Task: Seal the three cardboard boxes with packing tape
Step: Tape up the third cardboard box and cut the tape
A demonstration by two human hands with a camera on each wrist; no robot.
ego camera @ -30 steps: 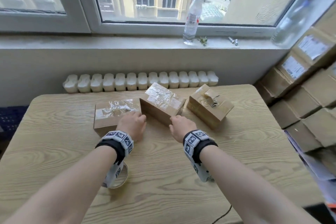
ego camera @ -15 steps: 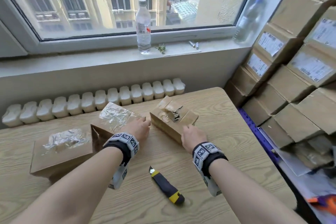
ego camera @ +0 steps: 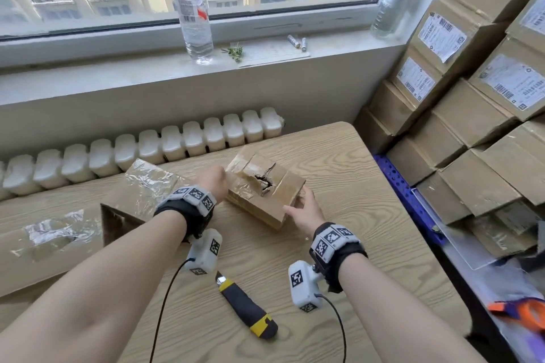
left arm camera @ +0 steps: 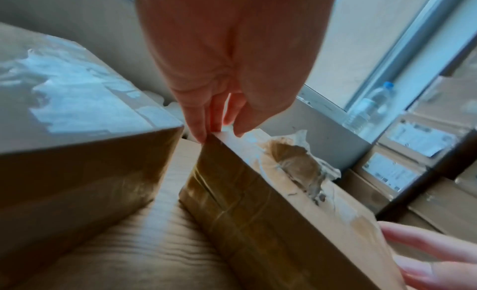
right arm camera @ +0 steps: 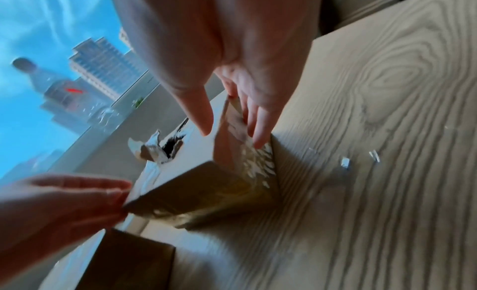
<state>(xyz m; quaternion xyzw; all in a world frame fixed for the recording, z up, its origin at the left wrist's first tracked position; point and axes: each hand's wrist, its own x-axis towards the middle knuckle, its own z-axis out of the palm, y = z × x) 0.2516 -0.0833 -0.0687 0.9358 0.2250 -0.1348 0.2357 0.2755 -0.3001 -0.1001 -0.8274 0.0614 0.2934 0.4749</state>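
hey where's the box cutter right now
In the head view the box cutter lies on the wooden table, near the front edge between the two forearms, on the near side of the torn cardboard box.

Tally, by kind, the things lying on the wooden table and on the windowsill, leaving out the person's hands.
Cardboard boxes on the table: 3 (torn one, middle one, left one)
Utility knife: 1
Plastic bottles on the sill: 2
Batteries: 2
Green sprig: 1
Total: 9
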